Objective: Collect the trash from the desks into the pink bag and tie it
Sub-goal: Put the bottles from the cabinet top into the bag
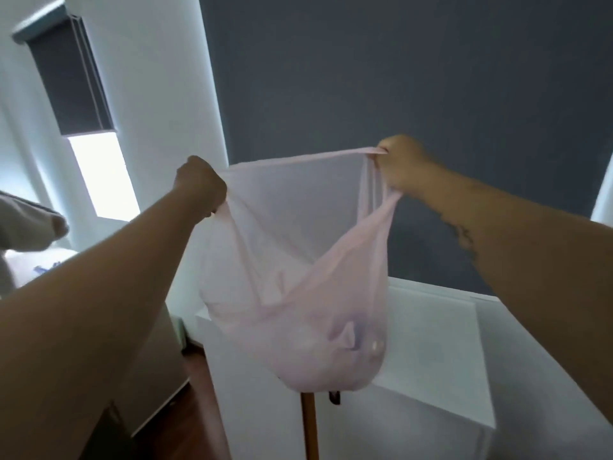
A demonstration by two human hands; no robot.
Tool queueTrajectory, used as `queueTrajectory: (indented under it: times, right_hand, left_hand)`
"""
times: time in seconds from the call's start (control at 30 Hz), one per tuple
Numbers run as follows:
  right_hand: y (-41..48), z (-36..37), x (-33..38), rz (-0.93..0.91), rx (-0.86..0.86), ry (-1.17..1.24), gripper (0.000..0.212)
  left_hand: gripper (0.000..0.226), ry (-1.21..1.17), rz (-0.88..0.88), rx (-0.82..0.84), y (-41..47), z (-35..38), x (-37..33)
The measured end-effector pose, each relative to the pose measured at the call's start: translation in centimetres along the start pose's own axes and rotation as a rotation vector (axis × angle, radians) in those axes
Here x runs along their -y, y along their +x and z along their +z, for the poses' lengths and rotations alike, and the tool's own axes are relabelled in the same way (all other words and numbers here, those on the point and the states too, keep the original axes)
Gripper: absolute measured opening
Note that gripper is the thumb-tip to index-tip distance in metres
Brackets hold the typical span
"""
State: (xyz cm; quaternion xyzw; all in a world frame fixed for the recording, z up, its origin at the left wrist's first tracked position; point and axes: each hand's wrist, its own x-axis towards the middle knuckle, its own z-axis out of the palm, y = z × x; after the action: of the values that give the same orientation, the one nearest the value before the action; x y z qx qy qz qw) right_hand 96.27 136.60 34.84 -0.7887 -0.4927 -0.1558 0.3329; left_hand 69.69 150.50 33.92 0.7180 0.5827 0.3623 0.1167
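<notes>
A thin, see-through pink bag (298,293) hangs in the air in front of me with a lump of trash (348,346) resting in its bottom. My left hand (200,185) is closed on the bag's left top edge. Over on the other side, my right hand (403,164) is closed on the right top edge and handle. The two hands are held well apart, so the top rim is stretched taut between them and the mouth gapes. What the trash is made of is blurred by the plastic.
A white desk or cabinet (441,343) stands below and behind the bag against a dark grey wall (398,78). A wooden pole (310,426) rises beneath the bag. Left are a window with a dark roller blind (74,84) and a pale fabric object (30,224). Wooden floor (192,410) shows lower left.
</notes>
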Motion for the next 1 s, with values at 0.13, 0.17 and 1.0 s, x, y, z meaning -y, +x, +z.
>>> queueTrajectory:
  times: [0.13,0.17,1.0]
  right_hand:
    - [9.3,8.1,2.1,-0.052,0.038,0.136,0.036]
    - [11.4,9.7,2.5,-0.068,0.049,0.153,0.035]
    - [14.1,36.8,-5.3,0.091,0.381,0.647,0.03]
  left_hand:
    - [0.051,-0.095,-0.152,-0.157,7.6,2.9,1.7]
    - [0.053,-0.074,-0.14,-0.191,9.3,3.3,1.8]
    - [0.011,-0.541,-0.526,-0.381,15.6,20.9,8.8]
